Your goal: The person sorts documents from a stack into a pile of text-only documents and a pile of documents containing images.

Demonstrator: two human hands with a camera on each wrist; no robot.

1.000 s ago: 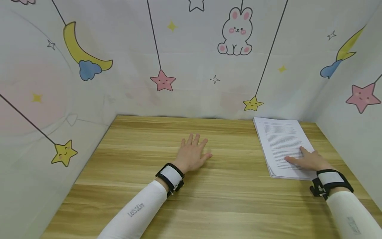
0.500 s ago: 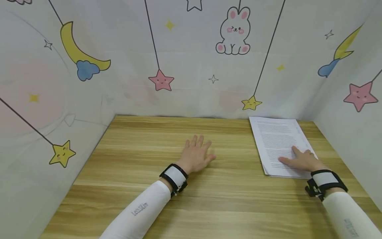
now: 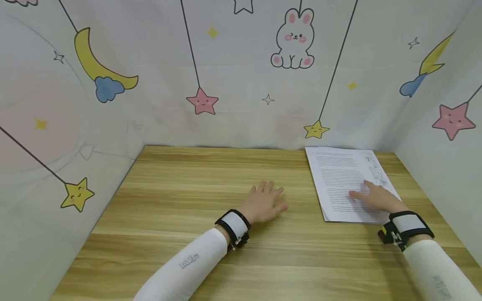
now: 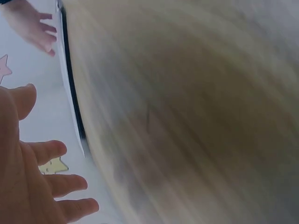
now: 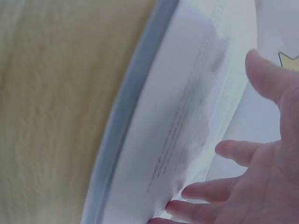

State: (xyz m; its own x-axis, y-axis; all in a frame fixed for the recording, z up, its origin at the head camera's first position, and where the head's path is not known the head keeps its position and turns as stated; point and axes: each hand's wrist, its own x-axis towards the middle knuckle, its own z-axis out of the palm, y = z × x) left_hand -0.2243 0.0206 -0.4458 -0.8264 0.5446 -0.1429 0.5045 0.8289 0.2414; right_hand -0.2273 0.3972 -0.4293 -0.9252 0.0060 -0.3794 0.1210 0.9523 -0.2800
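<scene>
A stack of printed white paper (image 3: pixel 335 184) lies near the back right of the table, its upper sheets covered in lines of text. Small printed drawings show along its right side. My right hand (image 3: pixel 380 198) rests on the lower right part of the stack with fingers extended; in the right wrist view, fingertips (image 5: pixel 205 189) meet the page, and the stack's edge (image 5: pixel 126 116) shows its thickness. To the left of the paper, my left hand (image 3: pixel 263 202) is held over the table with fingers spread, holding nothing. In the left wrist view, its fingers (image 4: pixel 65 184) are straight.
The wood-grain table (image 3: pixel 188 179) is bordered by a white fabric backdrop (image 3: pixel 241 75) printed with stars, a moon and a rabbit, at the back and both sides. Each wrist wears a black strap with a small camera (image 3: pixel 389 232).
Top paper has slid left under my right hand, and drawings now show along the right side. My left hand has moved right and slightly nearer. The head view has shifted a little.
</scene>
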